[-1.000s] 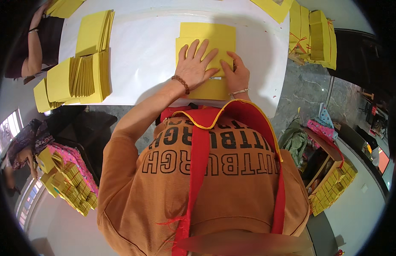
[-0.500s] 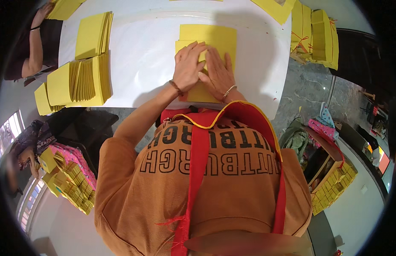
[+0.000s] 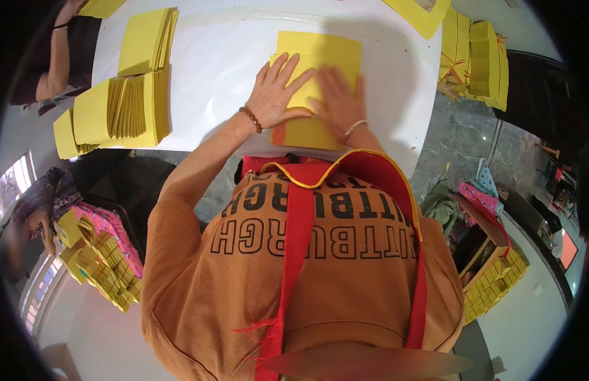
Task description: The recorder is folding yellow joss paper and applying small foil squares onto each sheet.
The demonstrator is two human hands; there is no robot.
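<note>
A flat piece of yellow folded paper [image 3: 307,130] lies on the white table in front of me, with an orange-red patch at its lower left corner. My left hand [image 3: 274,92] rests on its left side, fingers spread and thumb pointing right. Over its right half lies my right hand [image 3: 340,101], smeared by motion, with the fingers stretched out. Neither hand grips anything. Another yellow layer shows beyond the fingertips, and the hands hide part of the paper.
On the white table [image 3: 212,63], stacks of folded yellow paper [image 3: 126,105] stand at the left. Tied yellow bundles [image 3: 472,63] are at the far right. A co-worker's arm [image 3: 58,60] reaches in at the far left. Crates of yellow packets [image 3: 494,289] stand behind me.
My hands have moved apart from close together on the paper. The left hand's fingers have spread, and the right hand has shifted right.
</note>
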